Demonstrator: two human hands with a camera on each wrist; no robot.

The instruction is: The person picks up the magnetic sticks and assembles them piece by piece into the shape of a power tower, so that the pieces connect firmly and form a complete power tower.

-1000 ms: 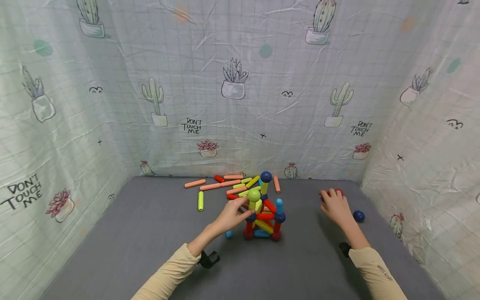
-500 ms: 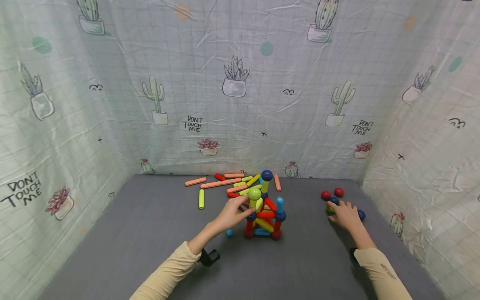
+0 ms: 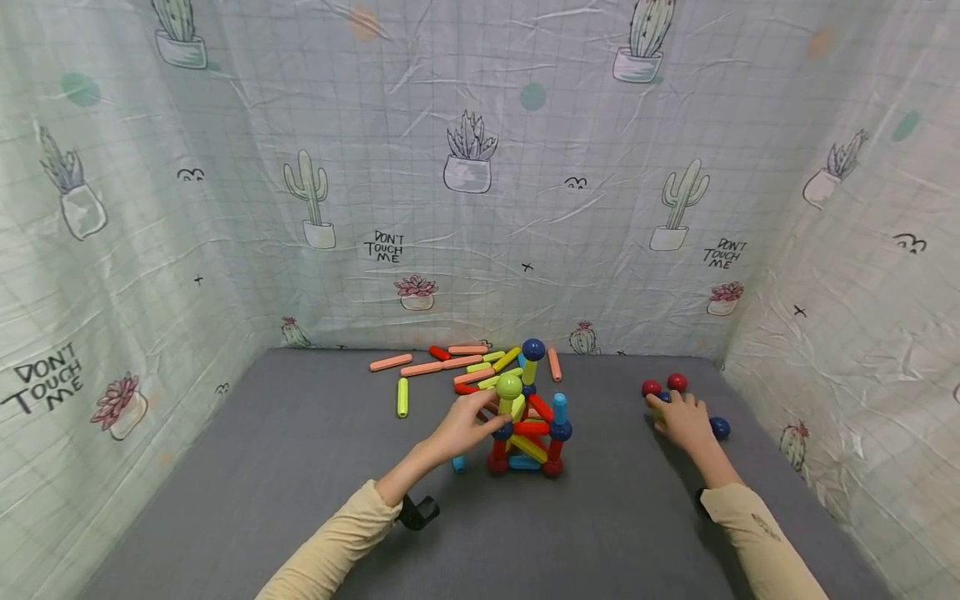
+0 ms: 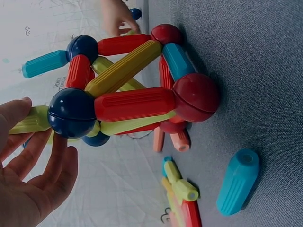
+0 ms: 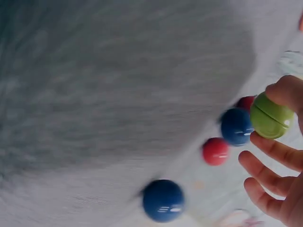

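Observation:
A magnetic stick-and-ball frame stands mid-table, with blue balls (image 4: pixel 71 113) above, dark red balls (image 4: pixel 196 97) at its base and red sticks (image 4: pixel 135 104) between them. My left hand (image 3: pixel 461 427) pinches an upright yellow-green stick (image 4: pixel 33 119) on one blue corner; a green ball (image 3: pixel 509 386) caps that stick. On the right side of the table, my right hand (image 3: pixel 686 421) pinches another green ball (image 5: pixel 271 117) between thumb and index finger, its other fingers spread. Close by lie blue balls (image 5: pixel 163 200) and red balls (image 5: pixel 216 151).
Loose coral, red and yellow-green sticks (image 3: pixel 422 369) lie in a group behind the frame. A short blue stick (image 4: pixel 238 182) rests beside it, near my left wrist. A patterned curtain (image 3: pixel 525 217) encloses the grey table (image 3: pixel 315 467) at the back and sides.
My right hand has drawn back from the red balls, uncovering them, then shifted slightly left with the green ball in its fingers. The left hand keeps its place on the stick.

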